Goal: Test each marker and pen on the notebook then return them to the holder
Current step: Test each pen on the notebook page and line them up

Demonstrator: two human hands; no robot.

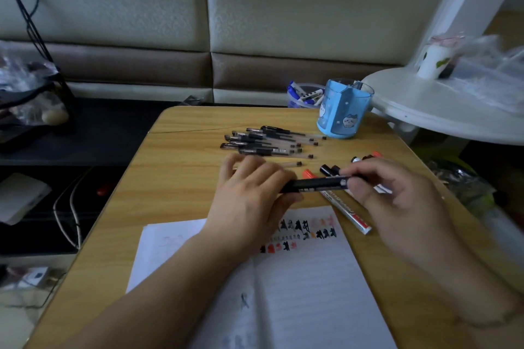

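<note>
1. Two hands share one black marker above the notebook: left hand grips the barrel, right hand pinches the cap end
2. Pull straight apart, keeping pens and holder undisturbed

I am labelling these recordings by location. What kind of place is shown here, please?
Probably a room in a home, not an office. A padded sofa back stands behind a small wooden table, where a cartoon pen holder, loose pens and an open notebook lie.
</note>
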